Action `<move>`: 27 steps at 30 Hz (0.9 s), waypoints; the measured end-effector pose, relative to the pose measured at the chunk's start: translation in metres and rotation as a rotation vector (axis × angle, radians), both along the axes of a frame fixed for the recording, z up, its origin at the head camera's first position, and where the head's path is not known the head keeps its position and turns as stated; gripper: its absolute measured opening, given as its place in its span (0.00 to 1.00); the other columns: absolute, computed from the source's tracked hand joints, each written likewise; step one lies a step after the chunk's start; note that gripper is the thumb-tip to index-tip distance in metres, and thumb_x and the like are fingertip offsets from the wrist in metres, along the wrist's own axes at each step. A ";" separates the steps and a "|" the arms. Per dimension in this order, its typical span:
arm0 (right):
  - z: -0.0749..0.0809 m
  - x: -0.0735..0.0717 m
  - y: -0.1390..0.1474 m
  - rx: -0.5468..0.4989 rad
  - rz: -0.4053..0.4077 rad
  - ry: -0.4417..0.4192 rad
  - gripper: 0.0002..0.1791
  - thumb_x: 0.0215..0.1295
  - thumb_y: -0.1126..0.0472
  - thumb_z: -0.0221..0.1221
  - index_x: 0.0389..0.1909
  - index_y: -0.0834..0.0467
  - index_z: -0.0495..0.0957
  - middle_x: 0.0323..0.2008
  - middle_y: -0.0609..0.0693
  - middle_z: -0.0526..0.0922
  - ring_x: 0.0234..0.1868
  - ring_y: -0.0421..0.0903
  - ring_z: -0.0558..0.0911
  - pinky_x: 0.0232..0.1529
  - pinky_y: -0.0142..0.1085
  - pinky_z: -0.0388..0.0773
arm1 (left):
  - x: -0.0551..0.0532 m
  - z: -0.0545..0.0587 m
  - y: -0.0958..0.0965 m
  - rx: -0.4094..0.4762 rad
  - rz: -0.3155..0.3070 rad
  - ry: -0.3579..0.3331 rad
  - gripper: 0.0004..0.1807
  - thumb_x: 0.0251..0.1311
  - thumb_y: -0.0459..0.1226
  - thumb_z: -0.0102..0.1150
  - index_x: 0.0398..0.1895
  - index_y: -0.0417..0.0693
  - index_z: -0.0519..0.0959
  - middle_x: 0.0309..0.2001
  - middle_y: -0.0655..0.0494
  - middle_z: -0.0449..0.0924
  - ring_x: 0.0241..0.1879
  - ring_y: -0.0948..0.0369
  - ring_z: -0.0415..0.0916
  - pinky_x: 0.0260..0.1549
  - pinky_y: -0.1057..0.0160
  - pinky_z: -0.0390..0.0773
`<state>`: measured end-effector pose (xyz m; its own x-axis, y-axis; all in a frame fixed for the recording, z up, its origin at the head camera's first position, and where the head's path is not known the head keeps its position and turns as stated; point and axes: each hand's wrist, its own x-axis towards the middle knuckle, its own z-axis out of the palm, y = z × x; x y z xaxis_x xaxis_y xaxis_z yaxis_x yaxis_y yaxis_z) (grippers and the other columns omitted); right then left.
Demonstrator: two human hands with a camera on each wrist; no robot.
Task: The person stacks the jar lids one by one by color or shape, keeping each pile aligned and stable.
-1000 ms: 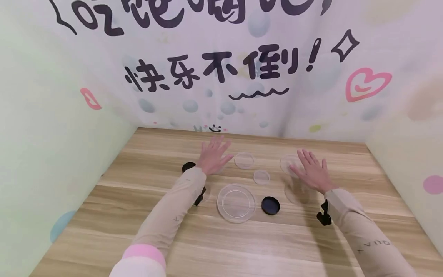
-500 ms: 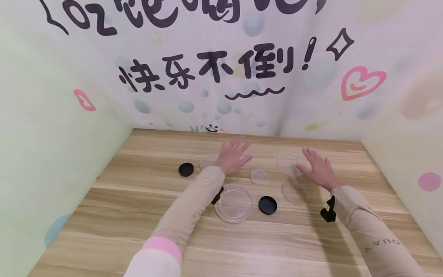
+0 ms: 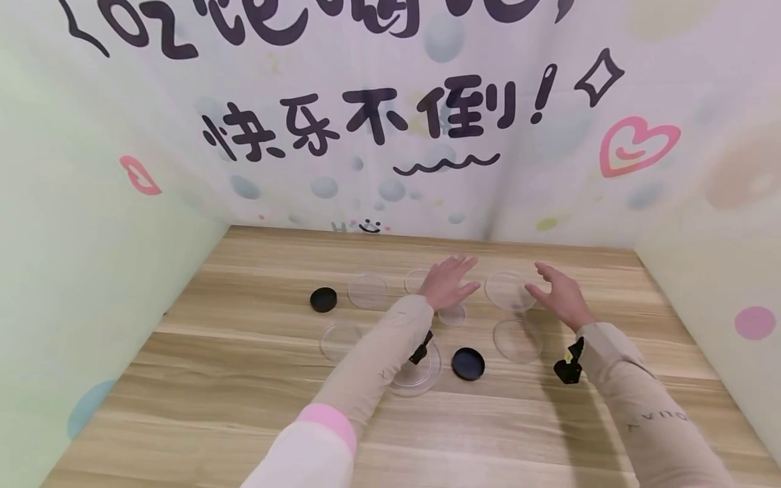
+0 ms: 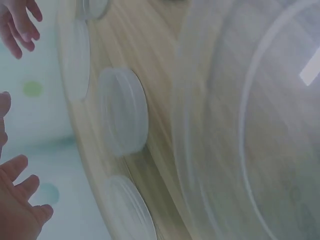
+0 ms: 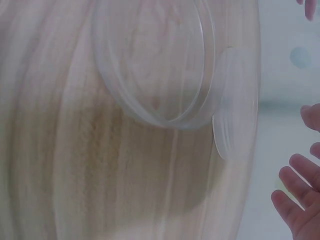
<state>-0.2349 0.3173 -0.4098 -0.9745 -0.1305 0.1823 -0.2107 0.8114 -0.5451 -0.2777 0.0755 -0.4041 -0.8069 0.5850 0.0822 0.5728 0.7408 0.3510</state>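
My left hand is over the middle of the table, holding nothing, its fingers loosely extended. It partly covers a clear round lid and is just above a smaller clear lid. My right hand also holds nothing and hovers by two clear round lids, a back one and a front one. A large clear lid lies partly hidden under my left forearm. Beside it is a black round lid. In the left wrist view, my left hand's fingers are apart from the lids.
Toward the left lie another black lid and two clear ones, one farther back and one nearer. The wooden table meets a printed cloth wall at the back, with walls on both sides.
My left hand has moved right across the lids, uncovering those at the left. My right hand stays near the same place, turned slightly inward. The lids keep their arrangement; the head view shifts slightly.
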 end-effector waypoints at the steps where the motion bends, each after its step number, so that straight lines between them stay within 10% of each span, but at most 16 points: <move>1: -0.001 -0.001 0.000 -0.008 -0.005 0.003 0.31 0.61 0.60 0.54 0.58 0.74 0.57 0.53 0.73 0.64 0.52 0.67 0.66 0.50 0.56 0.63 | 0.000 0.000 0.003 0.008 -0.007 -0.010 0.30 0.63 0.50 0.42 0.66 0.54 0.54 0.65 0.52 0.54 0.64 0.56 0.51 0.60 0.54 0.53; 17: -0.027 -0.013 0.006 -0.054 -0.072 -0.073 0.25 0.60 0.65 0.53 0.54 0.76 0.62 0.50 0.74 0.66 0.48 0.67 0.70 0.44 0.53 0.71 | -0.004 -0.017 0.027 0.187 0.046 -0.297 0.26 0.61 0.44 0.48 0.63 0.51 0.61 0.53 0.51 0.72 0.52 0.59 0.69 0.50 0.67 0.67; 27: -0.035 -0.019 0.010 -0.002 -0.047 -0.136 0.25 0.62 0.64 0.52 0.54 0.78 0.60 0.46 0.75 0.69 0.45 0.66 0.73 0.43 0.51 0.72 | -0.005 -0.025 0.038 0.191 0.066 -0.355 0.26 0.60 0.43 0.49 0.62 0.49 0.63 0.51 0.50 0.74 0.50 0.59 0.70 0.48 0.69 0.68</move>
